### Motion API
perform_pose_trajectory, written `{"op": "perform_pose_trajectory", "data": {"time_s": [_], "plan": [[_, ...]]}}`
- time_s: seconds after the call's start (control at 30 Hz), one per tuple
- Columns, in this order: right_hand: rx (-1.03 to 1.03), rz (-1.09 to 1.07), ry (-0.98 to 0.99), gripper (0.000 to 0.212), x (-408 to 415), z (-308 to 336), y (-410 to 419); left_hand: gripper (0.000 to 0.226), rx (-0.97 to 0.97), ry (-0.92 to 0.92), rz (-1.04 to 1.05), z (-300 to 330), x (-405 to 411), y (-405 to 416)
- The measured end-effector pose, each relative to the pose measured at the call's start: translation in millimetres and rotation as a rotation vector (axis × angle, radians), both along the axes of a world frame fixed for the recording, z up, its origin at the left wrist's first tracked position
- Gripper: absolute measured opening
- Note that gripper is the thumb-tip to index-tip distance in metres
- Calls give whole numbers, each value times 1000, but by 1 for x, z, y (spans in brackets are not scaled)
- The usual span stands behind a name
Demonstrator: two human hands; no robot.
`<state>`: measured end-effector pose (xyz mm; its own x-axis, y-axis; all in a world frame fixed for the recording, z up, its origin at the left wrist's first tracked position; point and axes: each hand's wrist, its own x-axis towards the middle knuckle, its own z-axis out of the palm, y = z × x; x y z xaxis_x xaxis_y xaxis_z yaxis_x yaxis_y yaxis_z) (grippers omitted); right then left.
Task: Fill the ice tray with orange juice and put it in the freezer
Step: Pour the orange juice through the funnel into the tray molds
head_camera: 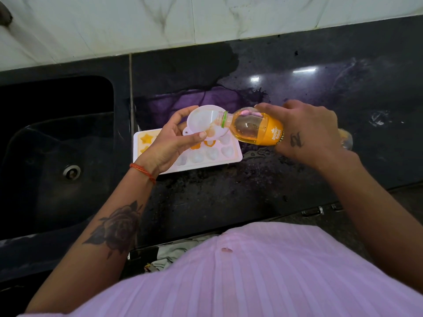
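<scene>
A pale pink ice tray [231, 157] with star and heart moulds lies on the black counter. Its left moulds hold orange juice; those at the right look empty. My left hand [170, 139] grips a translucent white funnel [201, 117] above the tray's middle. My right hand [306, 131] grips an orange juice bottle [254, 126], tipped sideways with its open neck inside the funnel. Juice shows in the funnel's bottom and in the moulds right under it. The bottle's base is hidden behind my right hand.
A black sink [57, 143] with a metal drain lies left of the tray. A purple cloth [219, 97] and wet patches sit on the counter [229, 193] behind the tray. A white marble wall [160, 21] closes the back. Drawer handles [313, 211] show below the counter edge.
</scene>
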<state>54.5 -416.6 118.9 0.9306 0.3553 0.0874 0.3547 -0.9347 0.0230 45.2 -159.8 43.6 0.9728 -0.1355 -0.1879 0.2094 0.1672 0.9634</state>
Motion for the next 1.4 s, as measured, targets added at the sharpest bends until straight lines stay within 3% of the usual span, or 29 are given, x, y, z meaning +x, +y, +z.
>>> {"op": "perform_pose_trajectory", "data": {"time_s": [0.33, 0.6, 0.77, 1.4], "plan": [[222, -49, 112, 90, -2, 0, -9, 64, -26, -28, 3, 8, 7, -5], [143, -86, 35, 78, -6, 4, -23, 59, 4, -21, -44, 3, 17, -20], [114, -78, 6, 70, -8, 5, -26, 68, -21, -6, -61, 4, 18, -24], [0, -89, -31, 70, -6, 2, -23, 63, 23, -3, -72, -1, 18, -21]]}}
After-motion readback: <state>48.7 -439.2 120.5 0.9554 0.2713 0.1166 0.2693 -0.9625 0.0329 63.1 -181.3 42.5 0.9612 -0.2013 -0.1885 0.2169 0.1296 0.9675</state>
